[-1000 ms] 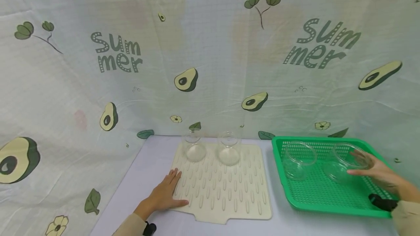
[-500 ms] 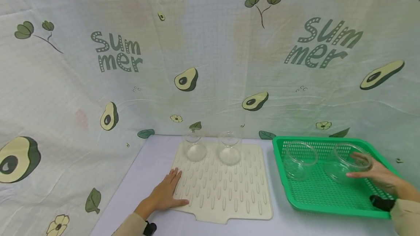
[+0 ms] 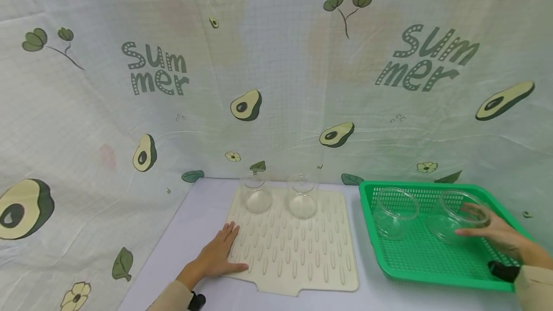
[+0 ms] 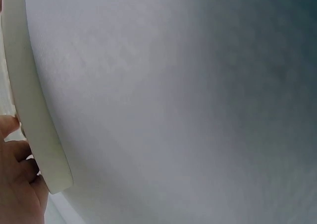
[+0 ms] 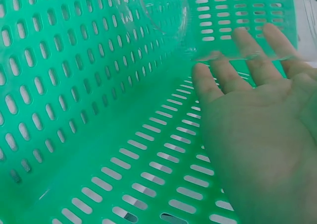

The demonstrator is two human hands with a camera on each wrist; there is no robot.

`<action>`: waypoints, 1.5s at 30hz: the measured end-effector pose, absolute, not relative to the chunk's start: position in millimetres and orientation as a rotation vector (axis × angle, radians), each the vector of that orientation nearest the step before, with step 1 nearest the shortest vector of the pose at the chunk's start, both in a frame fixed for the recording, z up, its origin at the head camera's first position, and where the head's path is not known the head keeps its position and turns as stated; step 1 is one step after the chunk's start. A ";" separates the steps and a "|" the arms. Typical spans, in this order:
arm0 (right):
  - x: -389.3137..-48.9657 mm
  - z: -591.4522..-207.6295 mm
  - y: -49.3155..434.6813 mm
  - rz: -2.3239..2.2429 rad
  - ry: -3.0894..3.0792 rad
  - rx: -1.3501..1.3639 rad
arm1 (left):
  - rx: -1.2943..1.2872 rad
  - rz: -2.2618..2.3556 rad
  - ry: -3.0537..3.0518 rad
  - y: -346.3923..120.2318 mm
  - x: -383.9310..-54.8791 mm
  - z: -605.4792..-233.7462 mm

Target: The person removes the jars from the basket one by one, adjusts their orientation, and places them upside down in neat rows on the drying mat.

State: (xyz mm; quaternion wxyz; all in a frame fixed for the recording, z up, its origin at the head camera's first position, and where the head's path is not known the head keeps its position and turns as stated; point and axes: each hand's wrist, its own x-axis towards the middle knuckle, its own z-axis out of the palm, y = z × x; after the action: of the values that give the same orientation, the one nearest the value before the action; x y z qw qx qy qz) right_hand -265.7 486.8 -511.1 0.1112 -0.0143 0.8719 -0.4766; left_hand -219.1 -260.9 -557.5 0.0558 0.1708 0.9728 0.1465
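My right hand holds a clear glass bowl at its right side, thumb toward me and fingers at the far side. In the right wrist view, the fingers overlap the see-through wall of this bowl. Left of it, a second clear bowl sits in the same green plastic basket. My left hand rests flat with thumb spread on the left edge of a cream ridged mat. Two clear glass vessels stand side by side at the mat's back.
The basket's slotted walls rise around the bowls and my right hand. A white cloth-covered table lies under everything. Behind it hangs a pale curtain printed with avocados and letters.
The right hand stays at the bowl, with only a very slight shift. The left hand keeps its place on the mat. The view has drifted a little.
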 end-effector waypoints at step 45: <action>-243.8 -448.2 478.6 -1.170 2.895 -0.087 | 0.472 0.446 2.922 -258.3 -220.7 -552.9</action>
State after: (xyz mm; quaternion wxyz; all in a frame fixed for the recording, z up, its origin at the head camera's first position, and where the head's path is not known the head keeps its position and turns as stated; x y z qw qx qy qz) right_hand -243.8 478.6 -448.2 0.0089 -0.0278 0.9268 -0.3745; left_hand -220.7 -258.3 -552.9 0.0740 0.1572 0.9735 0.1486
